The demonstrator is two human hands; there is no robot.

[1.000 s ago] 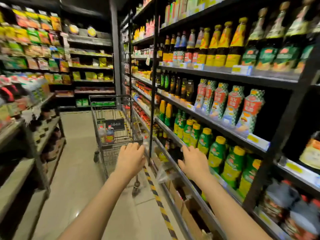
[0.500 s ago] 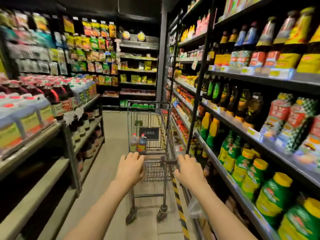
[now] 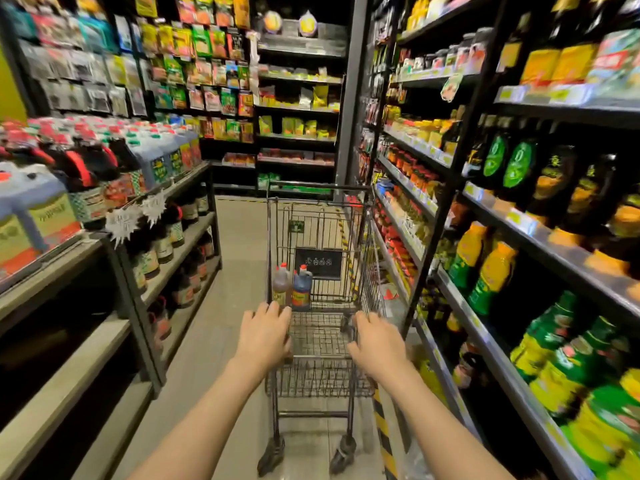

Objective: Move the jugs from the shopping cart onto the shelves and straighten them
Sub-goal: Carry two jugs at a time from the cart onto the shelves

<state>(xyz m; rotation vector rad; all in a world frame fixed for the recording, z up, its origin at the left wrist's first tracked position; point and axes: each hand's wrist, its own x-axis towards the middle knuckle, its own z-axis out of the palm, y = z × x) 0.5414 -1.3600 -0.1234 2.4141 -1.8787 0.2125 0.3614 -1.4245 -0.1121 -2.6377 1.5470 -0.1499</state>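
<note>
You're standing in a store aisle w/ both hands on the near end of the shopping cart [image 3: 320, 258]. Your left hand [image 3: 265, 336] is lying palm-down over the handle's left end, fingers bent over the bar; whether they're wrapping fully round it can't be told from this angle. Your right hand [image 3: 377, 342] is doing the same at the right end, fingers draped over the bar toward the basket.

Two jugs are standing upright in the cart's upper basket, left side, touching each other: an amber jug [image 3: 281, 285] w/ a red cap, and just to its right a dark blue jug [image 3: 302, 287], also red-capped. Both are sitting just beyond your left hand's fingertips.

On your left, the shelves [image 3: 176, 230] are carrying rows of big red-capped jugs up top & dark bottles below; the nearest lower boards are showing bare wood. On your right, the dark rack [image 3: 446, 206] is holding green, yellow & dark bottles, blurred nearest you.
</note>
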